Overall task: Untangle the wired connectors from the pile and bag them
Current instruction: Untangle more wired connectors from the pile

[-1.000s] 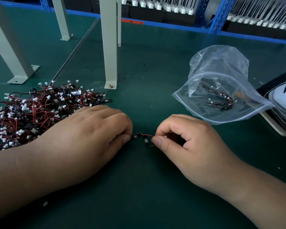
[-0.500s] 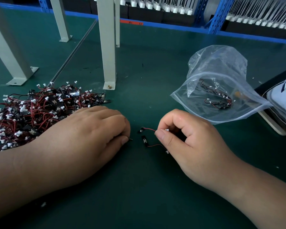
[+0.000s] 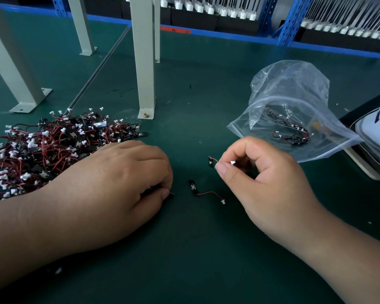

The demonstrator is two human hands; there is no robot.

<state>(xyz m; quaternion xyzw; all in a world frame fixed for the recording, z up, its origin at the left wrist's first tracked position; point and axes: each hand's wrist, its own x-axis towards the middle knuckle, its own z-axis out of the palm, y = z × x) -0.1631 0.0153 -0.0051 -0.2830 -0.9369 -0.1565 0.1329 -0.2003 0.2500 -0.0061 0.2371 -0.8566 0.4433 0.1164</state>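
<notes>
Head camera is looking down at a wide green worktop (image 3: 206, 249) with a flat, dull top. Grey metal legs (image 3: 144, 62) are standing on it at the back.

A big pile (image 3: 53, 148) of wired connectors is lying on the left. It is a messy heap of thin red wires, small flat black pieces and tiny white plugs. It is sitting just beside the left hand, on the far side of it.

A clear plastic bag (image 3: 294, 110) is lying on the right, crinkly and shiny, with its mouth facing the hands. A few bagged connectors (image 3: 292, 134) are lying inside it. The bag is just behind the right hand.

The left hand (image 3: 110, 185) is resting palm down on the worktop with its fingers curled under. Its thumb and first finger are pinching a small black piece (image 3: 172, 194), and only the tip is sticking out.

The right hand (image 3: 261, 178) is curling like a loose fist. Its thumb and first finger are pinching the held connector (image 3: 211, 163) by its white plug. The short red wire and flat black end are poking out to the left.

A loose connector (image 3: 203, 191) is lying alone on the worktop between the two hands. Its black end is pointing away, its red wire is bending, and its white plug is sitting near the right hand.
</notes>
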